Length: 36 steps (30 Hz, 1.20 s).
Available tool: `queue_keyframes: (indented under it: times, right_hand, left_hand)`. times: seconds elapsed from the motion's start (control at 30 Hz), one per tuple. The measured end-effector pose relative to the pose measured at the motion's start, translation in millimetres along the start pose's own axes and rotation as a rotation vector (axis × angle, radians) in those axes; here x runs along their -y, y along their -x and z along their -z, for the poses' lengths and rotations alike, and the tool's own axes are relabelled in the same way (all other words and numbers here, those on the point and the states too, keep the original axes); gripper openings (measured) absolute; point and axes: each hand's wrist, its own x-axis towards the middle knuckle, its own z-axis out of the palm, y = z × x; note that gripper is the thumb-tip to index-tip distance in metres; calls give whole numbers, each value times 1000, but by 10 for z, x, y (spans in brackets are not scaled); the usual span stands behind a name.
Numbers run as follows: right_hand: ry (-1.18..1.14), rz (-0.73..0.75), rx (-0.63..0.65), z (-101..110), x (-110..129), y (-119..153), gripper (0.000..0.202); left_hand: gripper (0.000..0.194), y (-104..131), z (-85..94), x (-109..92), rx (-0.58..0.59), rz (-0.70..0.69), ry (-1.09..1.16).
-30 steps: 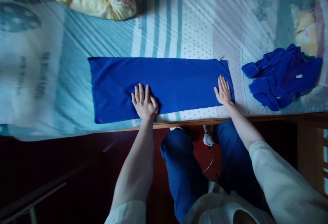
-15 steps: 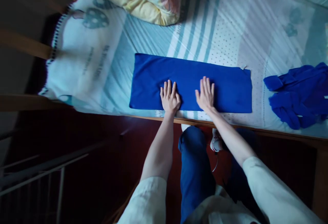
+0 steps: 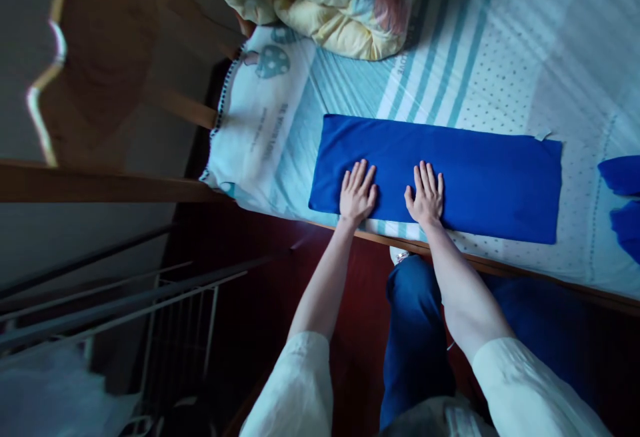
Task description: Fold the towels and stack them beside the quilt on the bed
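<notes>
A blue cloth [image 3: 490, 180], folded into a long flat rectangle, lies along the front edge of the bed, with a small white tag [image 3: 543, 135] at its far right corner. Flat on its left part rests my left hand [image 3: 358, 193], fingers spread. My right hand [image 3: 425, 193] lies palm down near the cloth's middle, its fingers stretched out. Neither hand grips anything. More crumpled blue fabric [image 3: 625, 177] shows at the right edge of the view, partly cut off.
The bed has a patterned sheet [image 3: 505, 83]. A thick yellow quilt [image 3: 360, 30] is heaped at the back, beside a white pillow [image 3: 255, 123] on the left. A wooden bed frame [image 3: 100, 182] and a metal rack [image 3: 180, 297] stand at the left.
The view has swung left, so the bed and cloth appear further right. My right hand has shifted left along the cloth, closer to my left hand. Both palms stay on the cloth.
</notes>
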Motion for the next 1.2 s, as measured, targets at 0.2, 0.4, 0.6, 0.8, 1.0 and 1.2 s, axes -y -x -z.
queue_keyframes:
  times: [0.2, 0.4, 0.6, 0.8, 1.0, 1.2]
  right_hand:
    - [45, 18, -50, -21, -11, 8, 72]
    - [51, 29, -97, -57, -19, 6, 65]
    - [52, 8, -85, -142, -69, 11, 62]
    - [50, 34, -111, -50, -17, 12, 66]
    - [61, 29, -112, -16, 8, 12, 66]
    - [46, 21, -84, 6, 32, 10, 66]
  left_hand:
    - [64, -36, 460, 710, -46, 188, -78]
    - [64, -387, 2, -268, -24, -81, -37]
    - [60, -868, -513, -1054, 116, -403, 69]
    - [65, -1106, 61, 247, -21, -83, 0]
    - [79, -1355, 337, 754, -120, 143, -20]
    - [64, -625, -103, -256, -30, -23, -21]
